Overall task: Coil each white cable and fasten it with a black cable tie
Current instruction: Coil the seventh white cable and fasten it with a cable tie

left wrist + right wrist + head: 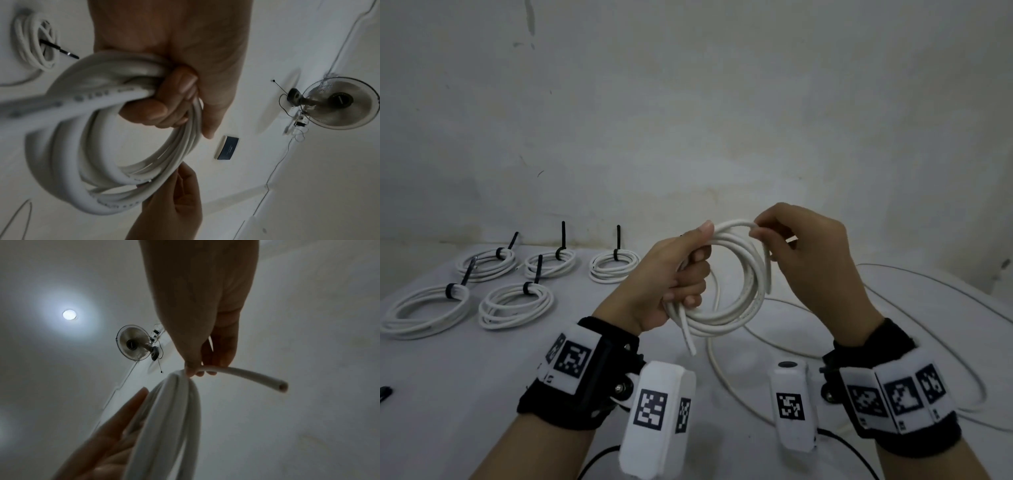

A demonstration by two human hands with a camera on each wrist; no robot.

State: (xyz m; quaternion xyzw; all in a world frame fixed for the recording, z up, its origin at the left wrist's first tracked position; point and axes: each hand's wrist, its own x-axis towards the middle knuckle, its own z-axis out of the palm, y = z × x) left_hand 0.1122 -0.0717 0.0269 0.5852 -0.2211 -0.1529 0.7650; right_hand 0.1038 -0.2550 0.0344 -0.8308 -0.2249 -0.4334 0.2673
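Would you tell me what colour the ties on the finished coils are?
Black ties, clearest in the head view.

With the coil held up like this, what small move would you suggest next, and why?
Probably lay the loose end onto the coil under the left hand: the right hand pinches it sticking out, and no tie is on this coil yet.

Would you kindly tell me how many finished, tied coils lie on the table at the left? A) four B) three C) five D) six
C: the head view shows five tied coils on the table, each wearing a black cable tie.
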